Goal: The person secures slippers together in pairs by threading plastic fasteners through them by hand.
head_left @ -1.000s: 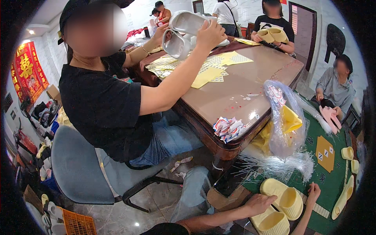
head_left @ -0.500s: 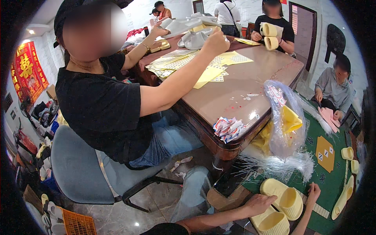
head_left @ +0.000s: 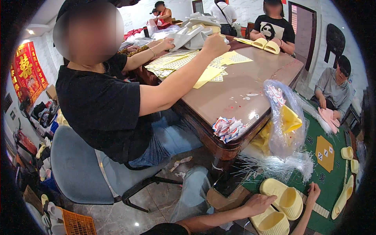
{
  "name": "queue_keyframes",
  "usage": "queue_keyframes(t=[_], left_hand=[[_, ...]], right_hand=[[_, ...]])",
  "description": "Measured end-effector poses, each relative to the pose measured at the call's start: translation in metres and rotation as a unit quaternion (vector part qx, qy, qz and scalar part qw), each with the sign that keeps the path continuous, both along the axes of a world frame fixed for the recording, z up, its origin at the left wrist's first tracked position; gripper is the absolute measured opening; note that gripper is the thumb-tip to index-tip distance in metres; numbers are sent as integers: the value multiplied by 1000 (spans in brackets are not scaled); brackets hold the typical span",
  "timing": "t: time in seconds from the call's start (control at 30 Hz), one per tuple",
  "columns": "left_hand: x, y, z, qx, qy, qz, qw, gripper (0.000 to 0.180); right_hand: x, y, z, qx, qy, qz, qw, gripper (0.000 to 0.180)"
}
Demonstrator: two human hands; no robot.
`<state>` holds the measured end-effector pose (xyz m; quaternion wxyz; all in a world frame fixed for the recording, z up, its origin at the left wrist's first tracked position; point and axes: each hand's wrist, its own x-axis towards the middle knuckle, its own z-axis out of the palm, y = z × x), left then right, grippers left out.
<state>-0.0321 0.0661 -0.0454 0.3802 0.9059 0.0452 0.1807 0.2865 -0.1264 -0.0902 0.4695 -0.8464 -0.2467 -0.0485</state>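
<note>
while the left hand (head_left: 256, 204) lies flat on one yellow slipper (head_left: 288, 197), the right hand (head_left: 312, 192), fingers curled, touches its edge; pairing wants both soles aligned.

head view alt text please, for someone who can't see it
The wearer's left hand and right hand rest on a pale yellow foam slipper over a green felt table. To the left, a person in a black t-shirt sits at a brown wooden table strewn with yellow sticker sheets.
</note>
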Motion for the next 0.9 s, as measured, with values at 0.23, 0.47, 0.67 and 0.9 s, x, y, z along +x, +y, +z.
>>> queue_keyframes(t=[0.23,0.47,0.67,0.9], left_hand=[[3,-2,-7,-1,-34,14,999,30],[6,-2,-19,0,-29,3,1000,29],[5,1,-9,-11,-19,3,1000,28],[10,-6,-21,-35,-66,36,997,24]], right_hand=[[-2,1,0,23,-21,19,999,31],[10,-2,-12,26,-18,19,999,33],[1,5,-4,26,-20,8,999,32],[-6,3,8,43,40,-10,998,26]])
